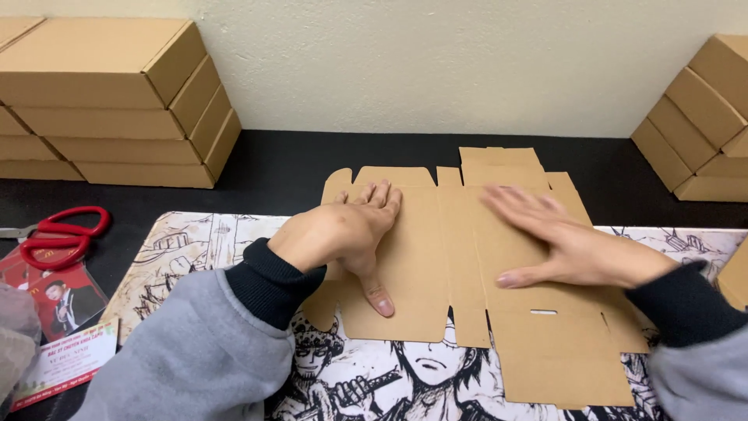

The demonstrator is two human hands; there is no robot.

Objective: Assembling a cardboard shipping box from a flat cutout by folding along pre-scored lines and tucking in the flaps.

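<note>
A flat, unfolded brown cardboard box blank (pixel 467 265) lies in the middle of a black-and-white illustrated desk mat (pixel 195 242) on the dark table. The left hand (pixel 343 234) presses flat on the blank's left panel, fingers spread and thumb pointing near. The right hand (pixel 561 242) lies open, palm down, on the right panel. Stacks of folded brown cardboard boxes (pixel 109 101) stand far left and far right (pixel 701 117). Red-handled scissors (pixel 62 234) rest at the left edge.
</note>
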